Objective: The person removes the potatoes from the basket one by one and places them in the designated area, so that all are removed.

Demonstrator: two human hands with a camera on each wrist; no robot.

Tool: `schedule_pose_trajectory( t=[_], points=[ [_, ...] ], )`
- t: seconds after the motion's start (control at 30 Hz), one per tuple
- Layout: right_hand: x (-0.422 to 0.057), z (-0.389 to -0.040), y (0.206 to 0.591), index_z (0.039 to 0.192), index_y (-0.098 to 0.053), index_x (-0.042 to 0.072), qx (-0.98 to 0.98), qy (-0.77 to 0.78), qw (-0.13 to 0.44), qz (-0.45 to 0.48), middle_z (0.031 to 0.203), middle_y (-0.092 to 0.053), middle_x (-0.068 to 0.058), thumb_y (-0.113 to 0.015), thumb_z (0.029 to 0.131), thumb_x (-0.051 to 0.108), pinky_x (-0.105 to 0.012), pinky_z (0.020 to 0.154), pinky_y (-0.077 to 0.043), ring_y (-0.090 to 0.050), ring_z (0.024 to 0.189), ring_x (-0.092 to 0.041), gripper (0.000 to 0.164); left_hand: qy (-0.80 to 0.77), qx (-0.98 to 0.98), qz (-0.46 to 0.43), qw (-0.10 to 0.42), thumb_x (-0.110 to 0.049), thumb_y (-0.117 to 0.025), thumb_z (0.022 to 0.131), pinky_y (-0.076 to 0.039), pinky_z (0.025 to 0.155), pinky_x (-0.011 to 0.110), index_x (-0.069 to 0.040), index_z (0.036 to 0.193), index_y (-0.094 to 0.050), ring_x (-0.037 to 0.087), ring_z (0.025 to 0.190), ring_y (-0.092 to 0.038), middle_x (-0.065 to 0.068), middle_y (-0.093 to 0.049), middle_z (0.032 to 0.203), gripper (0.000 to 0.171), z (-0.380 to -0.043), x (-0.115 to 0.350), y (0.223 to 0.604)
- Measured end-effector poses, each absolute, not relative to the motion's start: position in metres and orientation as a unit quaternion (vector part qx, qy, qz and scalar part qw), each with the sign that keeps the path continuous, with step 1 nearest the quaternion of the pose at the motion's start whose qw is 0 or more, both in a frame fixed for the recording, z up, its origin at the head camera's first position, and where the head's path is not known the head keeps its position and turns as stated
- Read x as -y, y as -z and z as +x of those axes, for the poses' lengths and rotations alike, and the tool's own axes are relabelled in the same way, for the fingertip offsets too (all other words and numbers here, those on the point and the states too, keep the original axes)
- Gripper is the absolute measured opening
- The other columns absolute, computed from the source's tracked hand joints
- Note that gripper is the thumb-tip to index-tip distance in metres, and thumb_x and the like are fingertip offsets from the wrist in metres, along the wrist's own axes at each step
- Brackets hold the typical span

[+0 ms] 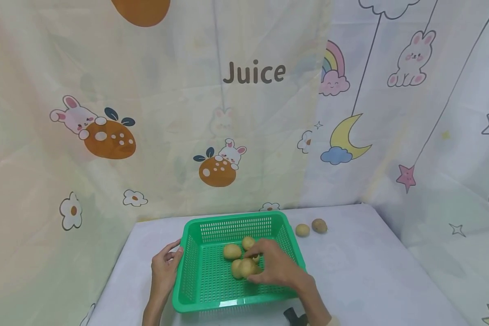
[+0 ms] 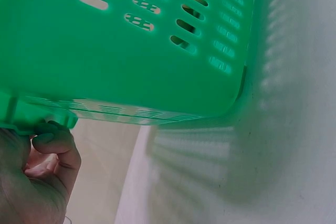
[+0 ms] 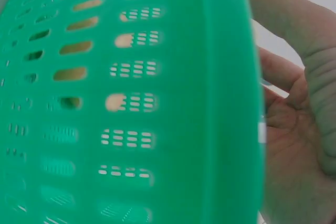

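A green plastic basket (image 1: 205, 274) with slotted walls sits on the white table. My left hand (image 1: 165, 269) holds its left rim; in the left wrist view, thumb and fingers of the left hand (image 2: 44, 174) are bent at the rim edge. Over the inside of the basket, my right hand (image 1: 275, 265) has thumb and fingers around a potato (image 1: 247, 268). Close about it lie more potatoes, one at the left (image 1: 232, 251) and one behind (image 1: 248, 242), partly covered by the fingers. In the right wrist view the basket wall (image 3: 231, 103) hides the right fingertips.
Two potatoes, a smooth one (image 1: 302, 230) and a browner one (image 1: 319, 225), lie on the table (image 1: 375, 271) beyond the basket's right back corner. A printed cloth (image 1: 167, 113) hangs behind the table. A black object (image 1: 294, 316) shows by the right wrist.
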State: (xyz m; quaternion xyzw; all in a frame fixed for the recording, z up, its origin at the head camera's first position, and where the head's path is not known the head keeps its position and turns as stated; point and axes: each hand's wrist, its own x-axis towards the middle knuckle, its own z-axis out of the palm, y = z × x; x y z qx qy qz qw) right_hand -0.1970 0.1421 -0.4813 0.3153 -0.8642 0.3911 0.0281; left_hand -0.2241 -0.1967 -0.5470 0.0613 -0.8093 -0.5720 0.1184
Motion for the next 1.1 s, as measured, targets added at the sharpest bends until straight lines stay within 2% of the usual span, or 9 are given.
schedule_pose_trajectory(
  t=[0.23,0.57,0.7,0.93,1.1],
  points=[
    [-0.149,-0.194,0.479,0.114,-0.084,0.01,0.863,-0.395,0.045,0.312,0.11,-0.084,0.005,-0.098,0.077,0.014,-0.028,0.092,-0.061,-0.072,0.104,-0.009,0.04,0.572,0.809,0.062,0.119,-0.019,-0.063,0.112,-0.062,0.061,0.024,-0.004,0.145,-0.067,0.011,0.066,-0.075,0.019,-0.079,0.095,0.037,-0.224,0.196,0.546],
    [-0.157,-0.191,0.474,0.116,-0.083,0.007,0.875,-0.379,0.046,0.297,0.111,-0.083,0.006,-0.097,0.076,0.011,-0.038,0.097,-0.063,-0.073,0.108,-0.012,0.043,0.569,0.812,0.059,0.117,-0.02,-0.063,0.112,-0.062,0.06,0.023,-0.002,0.147,-0.065,0.01,0.066,-0.075,0.02,-0.08,0.096,0.039,-0.222,0.196,0.544],
    [-0.161,-0.192,0.475,0.117,-0.084,0.008,0.879,-0.375,0.047,0.29,0.11,-0.083,0.008,-0.097,0.075,0.011,-0.039,0.098,-0.062,-0.072,0.109,-0.012,0.044,0.568,0.814,0.06,0.11,-0.021,-0.062,0.113,-0.062,0.061,0.023,-0.004,0.147,-0.065,0.01,0.067,-0.076,0.021,-0.08,0.099,0.039,-0.222,0.197,0.544],
    [-0.167,-0.192,0.477,0.115,-0.084,0.011,0.874,-0.383,0.056,0.294,0.109,-0.082,0.01,-0.097,0.074,0.009,-0.034,0.097,-0.062,-0.072,0.107,-0.013,0.044,0.573,0.81,0.052,0.113,-0.021,-0.062,0.113,-0.063,0.06,0.024,-0.001,0.147,-0.064,0.011,0.067,-0.076,0.022,-0.08,0.099,0.04,-0.222,0.197,0.543],
    [-0.171,-0.191,0.479,0.116,-0.084,0.014,0.873,-0.39,0.052,0.29,0.11,-0.082,0.01,-0.096,0.074,0.008,-0.039,0.096,-0.063,-0.072,0.108,-0.014,0.044,0.571,0.812,0.056,0.113,-0.021,-0.062,0.113,-0.063,0.06,0.024,-0.003,0.147,-0.065,0.01,0.066,-0.076,0.021,-0.08,0.098,0.039,-0.222,0.197,0.544]
  ],
)
